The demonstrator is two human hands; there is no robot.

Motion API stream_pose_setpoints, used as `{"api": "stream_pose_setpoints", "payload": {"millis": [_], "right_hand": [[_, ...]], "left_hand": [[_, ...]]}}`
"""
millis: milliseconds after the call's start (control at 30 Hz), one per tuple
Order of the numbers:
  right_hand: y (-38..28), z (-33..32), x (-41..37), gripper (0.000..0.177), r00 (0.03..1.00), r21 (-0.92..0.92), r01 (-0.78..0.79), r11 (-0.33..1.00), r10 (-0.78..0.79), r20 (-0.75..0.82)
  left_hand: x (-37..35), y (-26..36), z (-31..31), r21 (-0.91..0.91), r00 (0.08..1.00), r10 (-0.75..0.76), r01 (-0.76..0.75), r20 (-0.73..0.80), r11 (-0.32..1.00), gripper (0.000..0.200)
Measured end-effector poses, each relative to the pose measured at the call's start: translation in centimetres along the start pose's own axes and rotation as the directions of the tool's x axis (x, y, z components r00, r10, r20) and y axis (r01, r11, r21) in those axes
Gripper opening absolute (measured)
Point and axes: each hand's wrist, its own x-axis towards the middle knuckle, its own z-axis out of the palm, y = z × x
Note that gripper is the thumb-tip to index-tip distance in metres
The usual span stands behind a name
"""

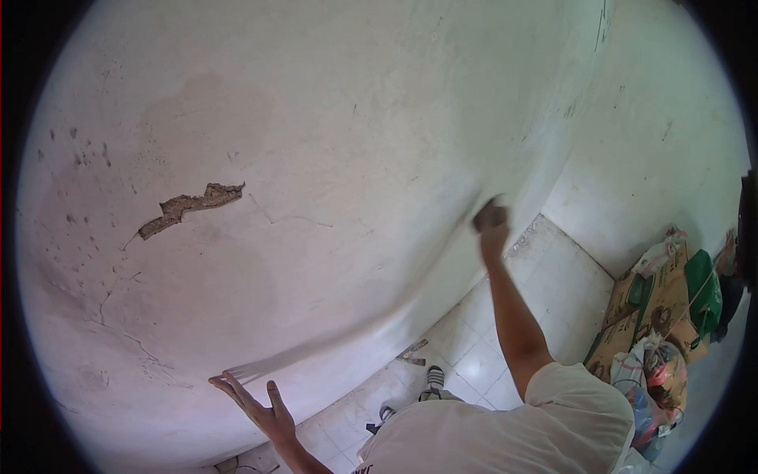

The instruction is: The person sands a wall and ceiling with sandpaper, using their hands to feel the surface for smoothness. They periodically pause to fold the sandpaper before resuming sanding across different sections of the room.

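Note:
A pale plastered wall [332, 142] fills most of the view. In it, at the left, is a jagged chipped patch [185, 207] with brown material showing, and thin cracks run near it. My left hand [264, 407] is low on the left, its fingers stretched and apart, fingertips at the wall and nothing held. My right arm reaches out to the right of centre. There my right hand [494, 231] is closed round a dark object [489, 215] against the wall. Motion blurs that object, so its kind cannot be made out.
Cardboard boxes [659, 304], a green bag [701, 291] and filled plastic bags [663, 371] are piled at the right. Below is a tiled floor [482, 363], with a small flat item [413, 351] by the wall's foot and my striped footwear [435, 378].

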Motion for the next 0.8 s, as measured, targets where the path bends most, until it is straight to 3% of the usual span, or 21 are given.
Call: {"api": "stream_pose_setpoints", "payload": {"millis": [33,67,100,133,167,200,233,267,300,333,367,467,500,533,567,600,633,667,700,767,800], "right_hand": [[1.6,1.6,-3.5,0.027,0.919,-0.077,-0.019,0.997,0.048,0.391],[3.7,3.2,-9.1,0.023,0.82,-0.134,0.186,0.973,-0.079,0.567],[2.9,2.9,-14.2,0.022,0.519,-0.237,0.725,0.647,-0.286,0.806],[-2.2,2.0,-14.3,0.024,0.145,0.037,0.765,0.643,-0.227,0.963],[-7.3,1.0,-14.3,0.027,-0.253,0.266,0.636,0.725,-0.13,0.959],[-6.7,1.5,-13.0,0.032,-0.018,-0.084,0.643,0.762,0.124,0.992],[-5.2,1.8,-11.8,0.037,0.2,-0.419,0.569,0.708,0.376,0.905],[1.8,0.1,-9.3,0.032,0.558,-0.201,0.48,0.854,-0.12,0.821],[2.8,0.0,-5.6,0.024,0.825,0.012,-0.04,0.999,0.026,0.564],[-1.7,-0.9,-2.3,0.02,0.966,0.041,-0.015,0.999,0.004,0.257],[-1.6,-1.5,0.3,0.018,0.996,0.126,0.066,0.99,-0.073,0.05],[0.6,0.2,-0.3,0.018,0.985,0.226,-0.005,0.974,-0.034,0.17],[0.3,1.9,-3.7,0.021,0.884,0.292,-0.255,0.922,0.1,0.457],[1.7,2.6,-7.8,0.021,0.741,0.03,-0.234,0.972,0.158,0.653],[3.8,2.5,-10.6,0.042,0.211,-0.2,0.231,0.952,0.152,0.966],[-3.8,2.6,-13.2,0.044,-0.073,-0.265,0.458,0.849,0.333,0.94],[-3.1,1.8,-15.7,0.048,-0.283,-0.011,0.32,0.947,0.106,0.953],[-3.8,0.9,-16.8,0.04,-0.277,0.172,0.234,0.957,-0.104,0.955],[-3.1,0.7,-16.9,0.029,-0.194,0.421,0.097,0.902,-0.398,0.897],[-3.4,0.0,-15.5,0.022,-0.182,0.203,-0.171,0.964,-0.233,0.955],[-3.6,-0.3,-14.0,0.023,-0.193,0.18,-0.228,0.957,-0.226,0.955]], "left_hand": [[0.2,-0.2,0.1,0.013,1.0,0.0,0.0,-0.008,1.0,0.073],[0.2,-0.3,0.1,0.026,1.0,-0.001,0.002,-0.013,1.0,0.073],[0.0,-0.4,0.2,0.041,1.0,-0.004,0.004,-0.012,0.999,0.072],[-0.1,-0.3,0.1,0.051,1.0,-0.014,0.014,-0.009,0.999,0.071],[0.0,-0.2,0.2,0.062,1.0,-0.021,0.021,-0.009,0.998,0.071],[0.0,-0.1,0.4,0.072,0.999,-0.032,0.033,-0.018,0.997,0.07],[0.1,0.1,0.4,0.074,0.999,-0.031,0.032,-0.023,0.997,0.068],[0.1,0.2,0.4,0.077,0.999,-0.029,0.031,-0.027,0.997,0.067],[0.1,0.3,0.3,0.079,0.999,-0.023,0.025,-0.027,0.997,0.066],[0.2,0.3,0.2,0.094,0.999,-0.026,0.028,-0.026,0.995,0.066],[0.2,0.3,0.3,0.105,0.999,-0.031,0.034,-0.03,0.994,0.065],[0.1,1.0,1.1,0.071,0.996,-0.071,0.075,-0.063,0.995,0.062],[0.1,1.2,1.1,0.056,0.994,-0.084,0.088,-0.069,0.995,0.06],[0.0,1.2,1.4,0.061,0.991,-0.074,0.081,-0.108,0.995,0.06],[-0.2,1.2,2.0,0.065,0.987,-0.066,0.076,-0.145,0.995,0.059],[-0.5,1.4,2.6,0.072,0.982,-0.056,0.07,-0.182,0.995,0.058],[-1.0,2.3,3.5,-0.033,0.972,-0.113,0.109,-0.206,0.993,0.057],[-1.9,3.7,5.0,-0.141,0.956,-0.177,0.147,-0.235,0.979,0.055],[-3.1,5.1,6.6,-0.248,0.933,-0.246,0.181,-0.264,0.952,0.054],[-6.7,5.9,10.6,-0.231,0.99,-0.144,0.136,-0.014,0.963,0.062],[-7.5,8.8,12.8,-0.517,0.962,-0.178,0.261,0.205,0.815,0.064]]}}
